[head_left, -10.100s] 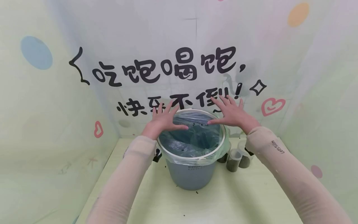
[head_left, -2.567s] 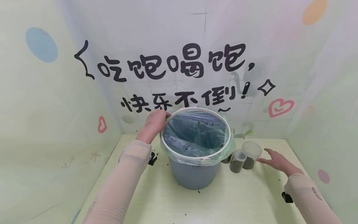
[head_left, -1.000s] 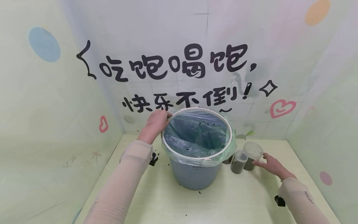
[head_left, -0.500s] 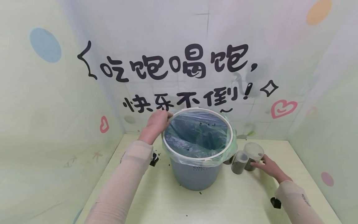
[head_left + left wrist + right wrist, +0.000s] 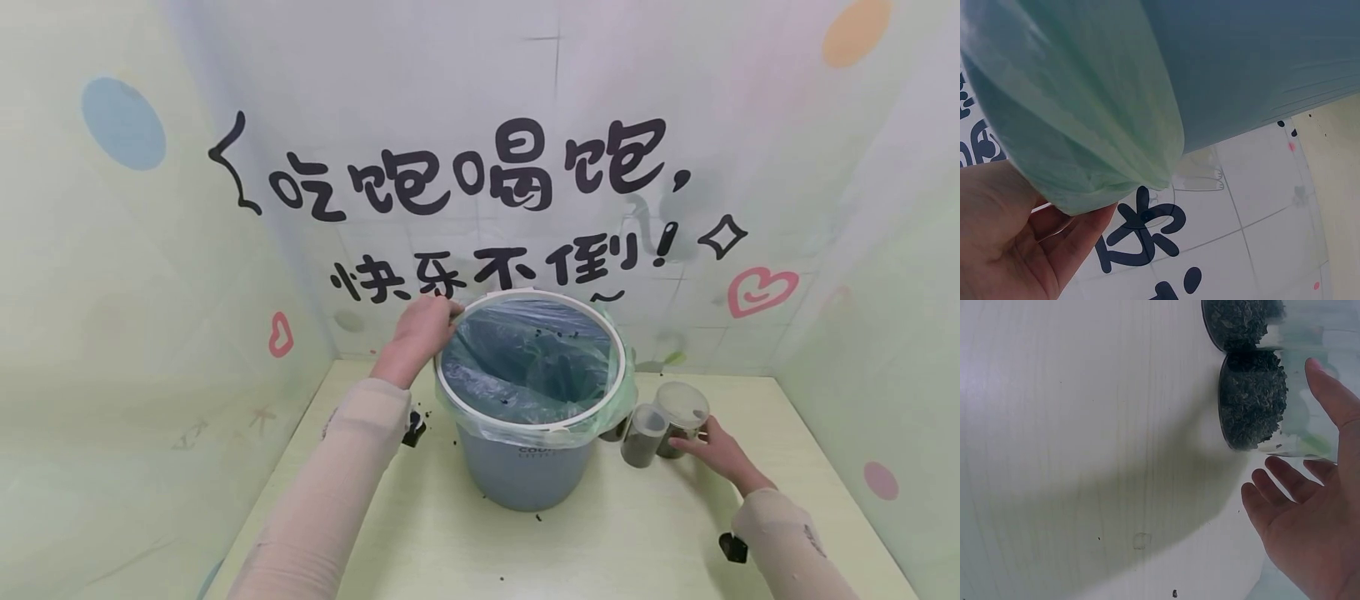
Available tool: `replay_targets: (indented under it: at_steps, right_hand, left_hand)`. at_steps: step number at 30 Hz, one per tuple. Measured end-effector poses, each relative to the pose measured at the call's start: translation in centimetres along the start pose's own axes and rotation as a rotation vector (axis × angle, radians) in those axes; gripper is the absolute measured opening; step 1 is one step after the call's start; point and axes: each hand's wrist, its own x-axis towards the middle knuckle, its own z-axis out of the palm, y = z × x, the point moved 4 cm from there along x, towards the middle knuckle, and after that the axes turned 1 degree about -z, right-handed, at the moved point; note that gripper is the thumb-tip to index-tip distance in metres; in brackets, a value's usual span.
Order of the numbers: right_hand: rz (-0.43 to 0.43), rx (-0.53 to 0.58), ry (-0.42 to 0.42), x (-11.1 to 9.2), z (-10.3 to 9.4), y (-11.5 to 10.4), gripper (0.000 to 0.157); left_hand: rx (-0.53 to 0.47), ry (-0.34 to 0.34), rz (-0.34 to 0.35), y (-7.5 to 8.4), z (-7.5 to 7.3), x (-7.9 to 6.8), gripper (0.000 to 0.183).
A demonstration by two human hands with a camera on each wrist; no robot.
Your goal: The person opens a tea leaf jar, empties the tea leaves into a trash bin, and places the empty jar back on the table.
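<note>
Counter (image 5: 637,537), pale wood-grain, is topped w/ round blue-grey plastic bin (image 5: 521,481), lined w/ green film bag (image 5: 491,387). Clear cylindrical jar (image 5: 681,403) w/ dark flakes (image 5: 1252,403), R of bin, is flanked by loosely spread R grip (image 5: 717,450), contact unclear. Bag's edge, at bin's L rim (image 5: 440,367), is pinched by L grip (image 5: 422,327).

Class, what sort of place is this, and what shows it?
Probably a small decorated booth, perhaps staged for tabletop work: printed walls enclose three sides of a pale table bearing a lined bin and clear containers of dark flakes.

Hands (image 5: 420,329) (image 5: 722,450) at lined bin (image 5: 525,479) and jar (image 5: 682,405)
</note>
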Motion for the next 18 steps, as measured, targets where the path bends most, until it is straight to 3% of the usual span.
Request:
replay_targets:
  at_steps: [18]
  right_hand:
    - [-0.001,0.054,0.05,0.05,0.77,-0.09,0.096]
  left_hand:
    - [-0.011,0.002,-0.009,0.02,0.07,0.07,0.031]
